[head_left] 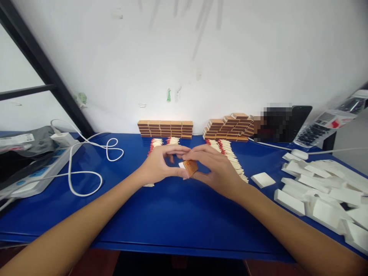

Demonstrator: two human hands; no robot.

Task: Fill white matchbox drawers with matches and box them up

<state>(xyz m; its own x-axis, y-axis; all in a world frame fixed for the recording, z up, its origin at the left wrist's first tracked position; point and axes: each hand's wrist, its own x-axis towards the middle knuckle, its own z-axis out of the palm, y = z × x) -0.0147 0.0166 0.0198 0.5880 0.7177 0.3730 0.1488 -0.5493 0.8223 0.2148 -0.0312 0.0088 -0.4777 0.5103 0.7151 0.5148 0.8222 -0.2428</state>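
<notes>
Seen from my remote seat, the left hand (156, 166) and right hand (215, 168) meet in front of the stacked matchboxes (165, 129). Their fingertips close on one small brown matchbox (190, 167) held just above the blue table (172, 214). I judge it to be feather-light thin card, easily crushed and best pinched gently by its short ends. Loose matches (230, 153) lie between it and the stack.

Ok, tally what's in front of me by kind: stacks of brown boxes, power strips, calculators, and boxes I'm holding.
Stacks of brown boxes: 2
Power strip: 1
Calculator: 1
Held brown box: 1
Total: 5
</notes>
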